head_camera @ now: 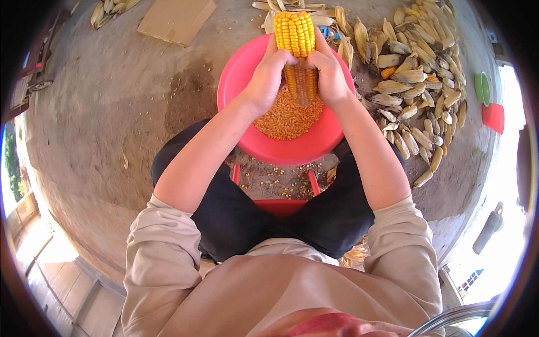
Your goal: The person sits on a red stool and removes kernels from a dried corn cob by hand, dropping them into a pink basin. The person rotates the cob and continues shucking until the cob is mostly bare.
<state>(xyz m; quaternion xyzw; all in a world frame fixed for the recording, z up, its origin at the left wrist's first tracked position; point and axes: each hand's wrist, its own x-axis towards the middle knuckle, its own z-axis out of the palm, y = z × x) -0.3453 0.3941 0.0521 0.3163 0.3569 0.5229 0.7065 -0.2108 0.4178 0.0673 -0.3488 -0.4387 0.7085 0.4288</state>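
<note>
Both my hands grip one ear of yellow corn (294, 36), held upright over a pink plastic basin (290, 153). Thick rows of kernels cover its far end, while a strip of bare cob shows on the near part, between kernels along its edges. My left hand (271, 78) is around its left side, with the thumb pressed near the middle. From the right, my right hand (330, 76) holds it the same way, thumb opposite. Beneath the hands, loose shelled kernels (288, 120) lie in the basin's bottom. The fingers behind the ear are mostly hidden.
A large pile of corn ears in dry husks (410, 76) spreads over the floor at right. Beyond it stand a green basin (482, 88) and a red container (492, 118). A flat cardboard piece (177, 19) lies at the upper left. Scattered kernels (273, 177) dot the ground between my legs.
</note>
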